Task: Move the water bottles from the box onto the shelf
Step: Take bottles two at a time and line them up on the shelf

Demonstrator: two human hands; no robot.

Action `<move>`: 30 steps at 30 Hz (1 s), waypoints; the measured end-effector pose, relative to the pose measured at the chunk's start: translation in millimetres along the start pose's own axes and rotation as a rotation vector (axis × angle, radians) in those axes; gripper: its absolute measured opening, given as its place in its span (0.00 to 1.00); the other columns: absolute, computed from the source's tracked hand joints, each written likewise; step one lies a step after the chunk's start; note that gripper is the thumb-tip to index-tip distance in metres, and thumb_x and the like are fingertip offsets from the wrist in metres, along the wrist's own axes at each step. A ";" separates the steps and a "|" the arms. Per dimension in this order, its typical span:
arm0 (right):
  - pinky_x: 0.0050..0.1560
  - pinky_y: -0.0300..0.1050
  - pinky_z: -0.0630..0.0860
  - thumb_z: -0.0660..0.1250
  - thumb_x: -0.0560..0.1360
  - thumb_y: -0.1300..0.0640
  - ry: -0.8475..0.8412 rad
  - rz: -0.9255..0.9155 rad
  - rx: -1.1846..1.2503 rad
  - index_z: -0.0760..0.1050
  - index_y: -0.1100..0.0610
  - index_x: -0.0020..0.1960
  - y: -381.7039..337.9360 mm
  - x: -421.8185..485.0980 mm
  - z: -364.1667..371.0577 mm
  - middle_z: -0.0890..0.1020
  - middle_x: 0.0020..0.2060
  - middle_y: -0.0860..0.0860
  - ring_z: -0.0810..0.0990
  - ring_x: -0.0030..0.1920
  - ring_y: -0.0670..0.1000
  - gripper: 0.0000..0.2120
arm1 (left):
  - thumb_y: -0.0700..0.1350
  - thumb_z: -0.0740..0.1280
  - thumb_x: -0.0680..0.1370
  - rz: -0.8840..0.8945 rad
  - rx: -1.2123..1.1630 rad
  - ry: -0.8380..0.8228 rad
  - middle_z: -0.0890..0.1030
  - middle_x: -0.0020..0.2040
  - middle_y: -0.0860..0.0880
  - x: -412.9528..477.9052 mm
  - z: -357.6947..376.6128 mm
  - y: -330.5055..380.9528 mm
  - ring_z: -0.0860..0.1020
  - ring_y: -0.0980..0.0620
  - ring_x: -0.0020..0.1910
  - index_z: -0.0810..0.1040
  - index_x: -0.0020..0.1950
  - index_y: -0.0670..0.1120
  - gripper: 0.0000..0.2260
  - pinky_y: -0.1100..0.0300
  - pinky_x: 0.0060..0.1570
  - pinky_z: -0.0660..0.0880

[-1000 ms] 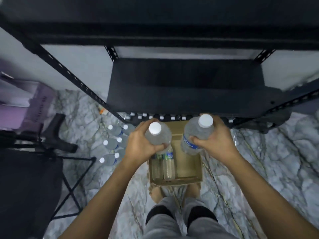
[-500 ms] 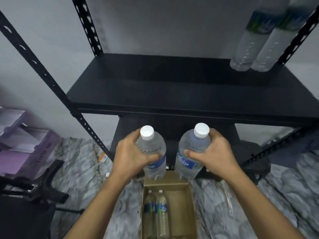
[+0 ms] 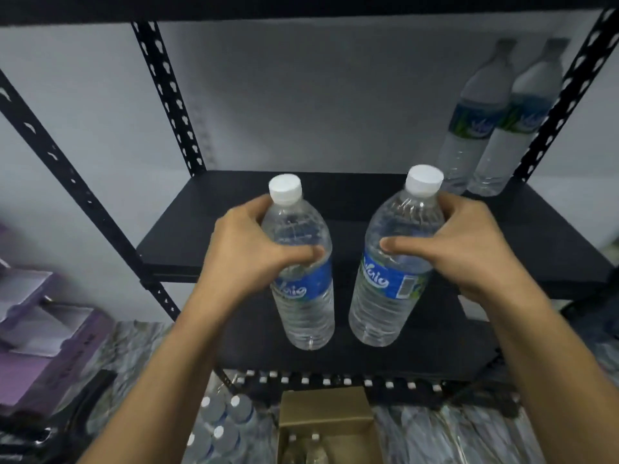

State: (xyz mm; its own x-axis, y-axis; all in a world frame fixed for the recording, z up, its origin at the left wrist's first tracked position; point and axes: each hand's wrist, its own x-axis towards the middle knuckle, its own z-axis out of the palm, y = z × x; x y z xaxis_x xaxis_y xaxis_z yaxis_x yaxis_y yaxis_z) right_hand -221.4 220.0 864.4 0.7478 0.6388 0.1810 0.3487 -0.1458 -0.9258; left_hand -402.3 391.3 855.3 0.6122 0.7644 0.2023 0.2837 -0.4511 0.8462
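My left hand (image 3: 249, 254) grips a clear water bottle (image 3: 306, 306) with a white cap and blue label around its upper body. My right hand (image 3: 469, 246) holds a second such bottle (image 3: 385, 296), tilted slightly right. Both bottles hang upright in the air in front of the black shelf board (image 3: 207, 212), their bases below its front edge. Two more bottles (image 3: 482, 128) stand at the shelf's back right corner. The open cardboard box (image 3: 326, 411) sits on the floor below, with two bottle tops (image 3: 303, 438) showing inside.
Black perforated uprights (image 3: 167, 95) frame the rack, and a lower shelf (image 3: 435, 346) lies beneath. A pack of bottles (image 3: 221, 423) stands on the marble floor left of the box. Purple boxes (image 3: 43, 333) sit at the far left.
Both hands have lifted their bottles from just above the box up to the level of the shelf board. My view has tilted upward, so the box now sits at the bottom edge.
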 end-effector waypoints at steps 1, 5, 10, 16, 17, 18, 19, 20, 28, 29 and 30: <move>0.38 0.37 0.81 0.82 0.58 0.63 0.013 -0.018 0.009 0.80 0.51 0.44 -9.7 9.3 -4.0 0.86 0.36 0.44 0.85 0.38 0.42 0.19 | 0.52 0.83 0.58 0.020 -0.016 0.015 0.86 0.41 0.60 9.9 -3.7 11.0 0.84 0.62 0.40 0.82 0.48 0.56 0.21 0.53 0.45 0.84; 0.40 0.39 0.82 0.82 0.57 0.62 0.057 -0.044 0.013 0.82 0.54 0.45 -35.9 44.5 -17.5 0.86 0.38 0.48 0.85 0.37 0.44 0.18 | 0.50 0.84 0.58 0.023 -0.052 0.026 0.87 0.44 0.56 49.1 -12.3 45.3 0.86 0.57 0.41 0.83 0.54 0.52 0.26 0.50 0.40 0.84; 0.34 0.34 0.79 0.82 0.58 0.64 0.039 -0.095 0.004 0.80 0.52 0.38 -51.0 66.7 -24.7 0.84 0.30 0.42 0.83 0.33 0.40 0.14 | 0.46 0.84 0.60 0.067 -0.064 -0.004 0.87 0.40 0.55 76.2 -10.9 67.8 0.86 0.58 0.38 0.84 0.50 0.49 0.21 0.59 0.35 0.81; 0.38 0.39 0.79 0.83 0.56 0.61 0.107 -0.116 -0.041 0.82 0.57 0.46 -48.0 100.1 -15.2 0.86 0.38 0.48 0.85 0.38 0.45 0.20 | 0.48 0.84 0.56 0.126 -0.089 0.048 0.87 0.45 0.55 110.7 12.6 75.1 0.85 0.57 0.43 0.84 0.53 0.48 0.26 0.53 0.48 0.84; 0.38 0.40 0.80 0.83 0.55 0.61 0.111 -0.111 -0.061 0.82 0.57 0.47 -45.9 105.4 -12.8 0.86 0.39 0.48 0.85 0.39 0.45 0.21 | 0.48 0.85 0.56 0.133 -0.079 0.057 0.86 0.48 0.55 115.3 18.0 76.8 0.85 0.57 0.45 0.82 0.58 0.47 0.31 0.55 0.49 0.83; 0.39 0.42 0.81 0.83 0.55 0.60 0.115 -0.108 -0.076 0.82 0.57 0.47 -43.1 110.4 -10.7 0.86 0.40 0.48 0.85 0.40 0.46 0.22 | 0.48 0.85 0.57 0.135 -0.065 0.061 0.85 0.50 0.55 120.1 23.1 77.4 0.84 0.57 0.47 0.81 0.62 0.46 0.34 0.57 0.50 0.82; 0.40 0.44 0.82 0.83 0.54 0.59 0.127 -0.106 -0.087 0.82 0.58 0.46 -40.6 115.5 -9.6 0.86 0.40 0.49 0.85 0.40 0.47 0.22 | 0.48 0.85 0.57 0.140 -0.048 0.058 0.84 0.50 0.55 125.2 27.8 77.1 0.83 0.58 0.47 0.81 0.61 0.47 0.33 0.57 0.51 0.82; 0.38 0.44 0.82 0.84 0.54 0.57 0.146 -0.099 -0.093 0.82 0.58 0.45 -38.2 119.9 -9.3 0.86 0.40 0.50 0.85 0.40 0.47 0.21 | 0.49 0.84 0.57 0.139 -0.035 0.057 0.84 0.47 0.57 130.4 31.9 75.7 0.82 0.59 0.45 0.81 0.57 0.49 0.30 0.56 0.51 0.82; 0.45 0.50 0.83 0.82 0.54 0.47 0.201 -0.082 -0.200 0.82 0.56 0.45 -29.6 132.8 -7.0 0.85 0.40 0.49 0.84 0.40 0.47 0.24 | 0.54 0.83 0.60 0.135 0.044 0.074 0.81 0.48 0.56 141.5 42.9 77.9 0.82 0.54 0.48 0.80 0.60 0.54 0.30 0.55 0.50 0.82; 0.46 0.50 0.83 0.82 0.55 0.47 0.195 -0.096 -0.206 0.82 0.55 0.47 -27.9 132.5 -6.4 0.85 0.41 0.48 0.84 0.41 0.47 0.24 | 0.56 0.82 0.60 0.145 0.058 0.069 0.82 0.49 0.55 141.5 42.8 77.0 0.82 0.53 0.49 0.79 0.58 0.55 0.28 0.53 0.50 0.82; 0.48 0.50 0.83 0.82 0.56 0.46 0.197 -0.102 -0.202 0.81 0.54 0.49 -25.2 132.2 -6.1 0.85 0.43 0.48 0.84 0.43 0.48 0.25 | 0.58 0.81 0.60 0.154 0.077 0.064 0.83 0.51 0.54 141.4 42.5 75.3 0.83 0.52 0.50 0.79 0.58 0.56 0.29 0.52 0.51 0.82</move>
State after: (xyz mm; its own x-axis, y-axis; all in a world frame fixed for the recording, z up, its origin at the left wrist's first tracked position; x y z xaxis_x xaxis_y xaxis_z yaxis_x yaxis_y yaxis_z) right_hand -127.9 303.5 913.7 0.7914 0.5018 0.3491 0.5185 -0.2487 -0.8181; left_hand -263.1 445.8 926.7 0.6053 0.7103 0.3592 0.2475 -0.5969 0.7632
